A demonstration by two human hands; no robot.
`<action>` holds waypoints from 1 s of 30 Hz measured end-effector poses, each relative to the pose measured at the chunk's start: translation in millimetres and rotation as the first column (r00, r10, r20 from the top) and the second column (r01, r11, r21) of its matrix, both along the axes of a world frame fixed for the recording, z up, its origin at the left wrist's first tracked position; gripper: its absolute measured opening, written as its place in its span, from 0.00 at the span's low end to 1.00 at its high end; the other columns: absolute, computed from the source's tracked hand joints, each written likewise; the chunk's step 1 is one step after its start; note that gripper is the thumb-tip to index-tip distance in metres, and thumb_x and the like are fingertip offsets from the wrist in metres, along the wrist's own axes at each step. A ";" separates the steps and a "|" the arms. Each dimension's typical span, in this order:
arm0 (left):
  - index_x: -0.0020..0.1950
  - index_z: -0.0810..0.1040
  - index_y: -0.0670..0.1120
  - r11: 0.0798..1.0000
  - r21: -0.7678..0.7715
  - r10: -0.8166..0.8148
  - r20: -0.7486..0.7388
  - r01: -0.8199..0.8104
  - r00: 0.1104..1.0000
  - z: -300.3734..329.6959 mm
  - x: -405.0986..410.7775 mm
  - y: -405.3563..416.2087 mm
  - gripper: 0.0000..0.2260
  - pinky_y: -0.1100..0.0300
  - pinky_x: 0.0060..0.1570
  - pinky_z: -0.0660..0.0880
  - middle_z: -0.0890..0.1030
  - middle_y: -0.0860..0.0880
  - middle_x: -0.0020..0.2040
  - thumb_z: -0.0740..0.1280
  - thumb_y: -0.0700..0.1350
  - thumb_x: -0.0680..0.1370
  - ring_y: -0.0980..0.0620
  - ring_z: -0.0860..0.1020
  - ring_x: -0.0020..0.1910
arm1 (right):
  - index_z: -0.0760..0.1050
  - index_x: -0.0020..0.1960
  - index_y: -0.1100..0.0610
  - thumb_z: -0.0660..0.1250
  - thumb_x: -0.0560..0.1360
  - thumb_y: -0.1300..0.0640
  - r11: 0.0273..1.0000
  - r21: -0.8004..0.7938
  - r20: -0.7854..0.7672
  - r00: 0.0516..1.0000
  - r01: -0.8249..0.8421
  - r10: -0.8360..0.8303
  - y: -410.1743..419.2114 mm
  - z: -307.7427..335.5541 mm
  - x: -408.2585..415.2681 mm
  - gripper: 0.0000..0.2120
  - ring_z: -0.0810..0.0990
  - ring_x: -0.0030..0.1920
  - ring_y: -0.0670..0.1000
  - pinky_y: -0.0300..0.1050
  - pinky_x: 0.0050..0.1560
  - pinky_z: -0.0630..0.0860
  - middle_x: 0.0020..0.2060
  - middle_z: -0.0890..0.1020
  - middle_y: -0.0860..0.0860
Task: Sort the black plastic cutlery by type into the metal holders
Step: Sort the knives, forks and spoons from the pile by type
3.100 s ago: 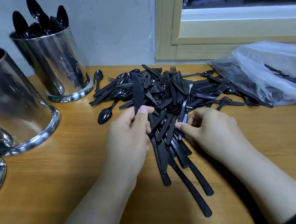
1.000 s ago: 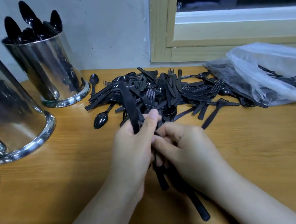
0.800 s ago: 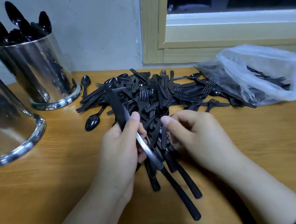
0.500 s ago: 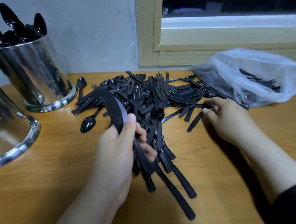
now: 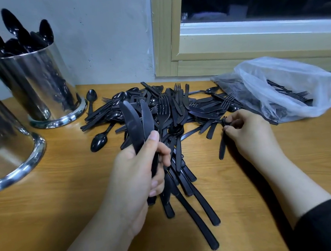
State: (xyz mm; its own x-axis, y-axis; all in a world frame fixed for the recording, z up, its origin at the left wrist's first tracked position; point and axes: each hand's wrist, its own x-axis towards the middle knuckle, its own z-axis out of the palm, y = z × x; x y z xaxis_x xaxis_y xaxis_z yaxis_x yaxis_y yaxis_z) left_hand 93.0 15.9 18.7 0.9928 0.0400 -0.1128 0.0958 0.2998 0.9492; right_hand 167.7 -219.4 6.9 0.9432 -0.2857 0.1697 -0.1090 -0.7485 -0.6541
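L hand (image 5: 138,169) grips a small bundle of black plastic knives (image 5: 138,126), fingers curled round the handles, thumb pressed across the front, blades fanned upward over the pile. R hand (image 5: 249,131) is at the pile's right edge, fingers pinching the end of one black plastic utensil (image 5: 222,146) whose handle trails toward the person; can't tell its type, the head end is hidden by the fingertips.

The rest of the job sits mid-counter: a big tangled heap of black plastic forks, spoons & knives (image 5: 171,108) on the wooden counter (image 5: 66,197), with several knife handles poking toward the near edge. More cutlery lies in the clear plastic bag (image 5: 279,88) to the right. Shiny metal cylinder holder with spoons (image 5: 37,83) stands at the back left against the wall; a second, larger metal holder (image 5: 3,142) is nearer, at the left edge, contents not visible. A lone black spoon (image 5: 98,140) lies loose beside the heap.

Risks, as I judge them:
- Bundle is fanned, not squared, so a knife could slip out when it's lifted toward a holder.
- Fork tines in the heap interlock w/ neighbours; pulling the R-hand piece may drag others along or scatter them.
- Everything's the same black, so a fork could easily get mixed in w/ the knives.
- Handles near the counter's edge could get knocked off by a forearm.
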 end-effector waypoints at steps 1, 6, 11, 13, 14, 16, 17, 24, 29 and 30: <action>0.31 0.81 0.49 1.000 -0.002 0.003 0.003 -0.003 1.000 0.1 -0.2 0.1 0.17 0.65 0.19 0.59 0.76 0.47 0.30 0.66 0.58 0.74 0.54 0.62 0.18 | 0.78 0.49 0.52 0.71 0.75 0.55 1.000 0.000 -0.006 1.000 0.004 -0.004 2.3 1.4 -1.1 0.04 0.79 0.47 0.55 0.48 0.48 0.73 0.40 0.81 0.46; 0.32 0.82 0.48 1.000 0.028 -0.001 0.004 0.001 1.000 -0.4 0.2 -0.5 0.17 0.65 0.19 0.59 0.76 0.47 0.30 0.66 0.58 0.74 0.54 0.63 0.18 | 0.75 0.53 0.51 0.75 0.73 0.51 0.997 -0.081 -0.062 0.998 0.001 -0.006 10.8 4.4 -1.7 0.12 0.79 0.51 0.57 0.56 0.57 0.75 0.44 0.80 0.48; 0.33 0.82 0.48 0.999 0.032 0.016 0.014 -0.016 1.000 -1.8 0.5 0.2 0.17 0.64 0.19 0.60 0.76 0.47 0.30 0.66 0.58 0.75 0.54 0.63 0.18 | 0.75 0.54 0.53 0.74 0.71 0.58 0.999 -0.029 -0.092 0.996 0.019 -0.021 4.3 10.0 -2.4 0.14 0.78 0.47 0.56 0.46 0.45 0.68 0.38 0.78 0.46; 0.36 0.83 0.47 0.999 0.044 0.005 0.011 -0.006 1.000 0.0 -4.3 1.6 0.17 0.63 0.19 0.60 0.76 0.47 0.32 0.65 0.53 0.81 0.54 0.64 0.21 | 0.74 0.58 0.53 0.71 0.73 0.59 0.998 0.028 -0.045 0.998 0.054 -0.053 1.2 9.4 -1.4 0.15 0.78 0.47 0.56 0.44 0.46 0.67 0.38 0.77 0.45; 0.38 0.82 0.46 0.999 0.052 0.002 0.010 -0.003 1.000 1.7 -6.6 2.1 0.17 0.62 0.20 0.60 0.76 0.47 0.33 0.64 0.51 0.83 0.53 0.64 0.22 | 0.73 0.61 0.52 0.70 0.74 0.59 0.993 0.092 -0.005 0.997 0.075 -0.075 -0.1 10.5 -2.1 0.17 0.78 0.48 0.55 0.44 0.47 0.66 0.38 0.77 0.44; 0.39 0.82 0.44 0.998 0.056 0.004 0.007 -0.004 1.000 3.4 -9.4 3.3 0.18 0.62 0.20 0.60 0.76 0.46 0.34 0.63 0.50 0.84 0.53 0.63 0.23 | 0.73 0.66 0.51 0.68 0.75 0.60 0.972 0.228 0.084 0.993 0.066 -0.087 1.1 13.6 -6.5 0.19 0.78 0.45 0.52 0.42 0.47 0.67 0.39 0.79 0.47; 0.39 0.82 0.44 0.999 0.054 0.008 0.003 -0.008 1.000 4.0 -9.7 3.7 0.18 0.62 0.20 0.60 0.76 0.46 0.34 0.63 0.50 0.84 0.53 0.63 0.23 | 0.74 0.63 0.50 0.68 0.76 0.60 0.967 0.255 0.126 0.990 0.029 -0.063 4.0 16.5 -10.7 0.17 0.78 0.42 0.50 0.41 0.46 0.69 0.38 0.80 0.50; 0.43 0.81 0.41 0.988 0.137 0.061 0.032 -0.065 0.998 6.9 -9.4 0.1 0.16 0.59 0.23 0.63 0.76 0.48 0.33 0.63 0.50 0.84 0.53 0.66 0.25 | 0.73 0.44 0.67 0.61 0.84 0.58 0.656 0.679 0.243 0.944 -0.330 0.223 62.5 33.7 -42.8 0.15 0.73 0.28 0.53 0.43 0.27 0.71 0.32 0.77 0.54; 0.42 0.79 0.41 0.981 0.179 0.074 0.045 -0.081 0.996 9.7 -9.5 -1.0 0.17 0.60 0.25 0.62 0.75 0.48 0.32 0.62 0.51 0.84 0.53 0.65 0.26 | 0.77 0.44 0.63 0.60 0.84 0.51 0.531 0.787 0.176 0.939 -0.314 0.294 98.4 22.7 -56.5 0.18 0.66 0.29 0.49 0.43 0.29 0.64 0.31 0.69 0.54; 0.41 0.78 0.42 0.981 0.179 0.068 0.040 -0.074 0.997 10.6 -9.8 -1.5 0.17 0.61 0.24 0.61 0.74 0.47 0.31 0.62 0.51 0.84 0.54 0.65 0.25 | 0.80 0.46 0.61 0.62 0.83 0.52 0.489 0.819 0.166 0.940 -0.300 0.297 103.2 20.6 -58.1 0.15 0.67 0.29 0.50 0.43 0.30 0.65 0.32 0.70 0.55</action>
State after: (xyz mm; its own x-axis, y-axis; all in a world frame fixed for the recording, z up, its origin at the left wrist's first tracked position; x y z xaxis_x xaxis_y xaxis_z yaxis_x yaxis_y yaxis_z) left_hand 83.2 14.4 29.2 0.9899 0.1269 -0.0636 0.0471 0.1286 0.9906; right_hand 109.6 -116.1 27.5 0.9999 0.0016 0.0160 0.0156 0.1376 -0.9904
